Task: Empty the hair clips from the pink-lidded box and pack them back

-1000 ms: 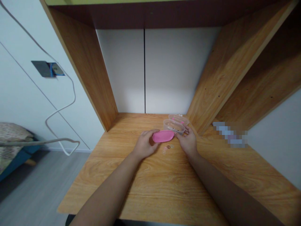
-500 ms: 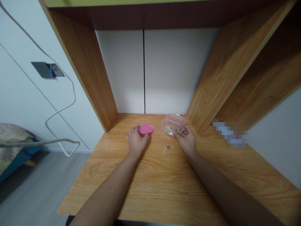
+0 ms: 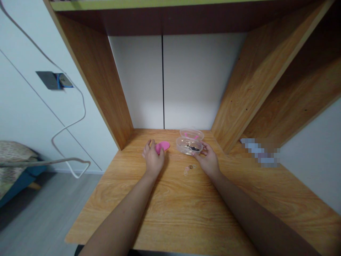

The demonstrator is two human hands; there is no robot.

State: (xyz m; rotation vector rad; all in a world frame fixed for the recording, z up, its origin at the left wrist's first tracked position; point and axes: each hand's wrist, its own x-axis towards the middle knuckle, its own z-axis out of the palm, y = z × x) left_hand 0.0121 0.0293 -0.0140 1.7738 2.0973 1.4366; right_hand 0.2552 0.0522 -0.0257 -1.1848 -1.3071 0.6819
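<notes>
My left hand (image 3: 153,158) is at a pink shallow dish or lid (image 3: 164,145) on the wooden desk. Its fingers are spread at the dish's left side and its thumb lies by the near edge; whether they still touch it is hard to tell. My right hand (image 3: 209,160) grips the right end of a clear plastic box (image 3: 182,148), thumb in front and fingers around the side. The box's hinged lid (image 3: 191,133), with pink clasps, is tipped back behind it. Small dark and gold-coloured items (image 3: 194,148) lie inside. Several small hair ties (image 3: 187,169) rest on the desk in front.
Wooden side panels (image 3: 96,78) (image 3: 262,81) and a white back panel (image 3: 197,81) enclose the desk (image 3: 170,213). A blurred pale object (image 3: 258,152) lies at right. On the left, a white cable (image 3: 84,106) hangs by a wall socket (image 3: 54,80).
My right hand has slid the clear box a little left and tipped it so more of its contents show. The pink dish has shifted slightly left, and my left fingers have spread.
</notes>
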